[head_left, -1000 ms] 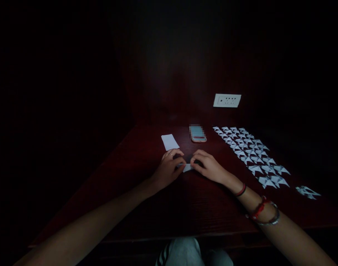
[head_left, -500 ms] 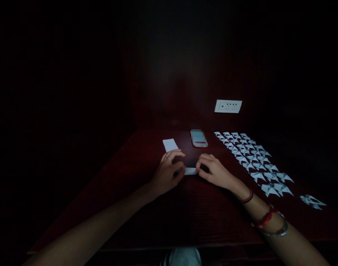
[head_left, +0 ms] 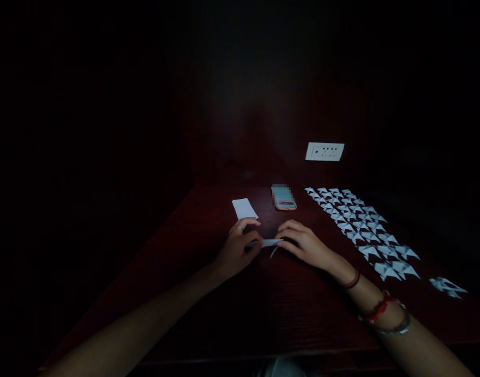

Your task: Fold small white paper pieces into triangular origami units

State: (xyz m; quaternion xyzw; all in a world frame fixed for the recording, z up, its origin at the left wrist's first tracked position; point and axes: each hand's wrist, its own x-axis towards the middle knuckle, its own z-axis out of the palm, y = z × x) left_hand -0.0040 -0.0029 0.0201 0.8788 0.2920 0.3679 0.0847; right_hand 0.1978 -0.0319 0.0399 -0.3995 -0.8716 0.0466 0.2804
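Between my hands, just above the dark red table (head_left: 224, 324), is a narrow folded piece of white paper (head_left: 270, 243). My left hand (head_left: 240, 246) pinches its left end between thumb and forefinger, with the other fingers curved above. At the right end, my right hand (head_left: 298, 241) grips it with thumb and fingertips. A thin flap of the paper hangs down near the right thumb. The fingers partly hide both ends. Just beyond my left hand lies a stack of white paper sheets (head_left: 244, 208).
A phone (head_left: 284, 198) lies farther back. Rows of folded white paper figures (head_left: 358, 225) cover the right side, with a separate folded paper piece (head_left: 447, 287) nearer the right edge. A white socket panel (head_left: 325, 152) is on the back wall.
The paper strip now shows a flap pointing down at its right end, where it lay flatter before. My right fingers have shifted slightly over that end; my left hand keeps its pinch.
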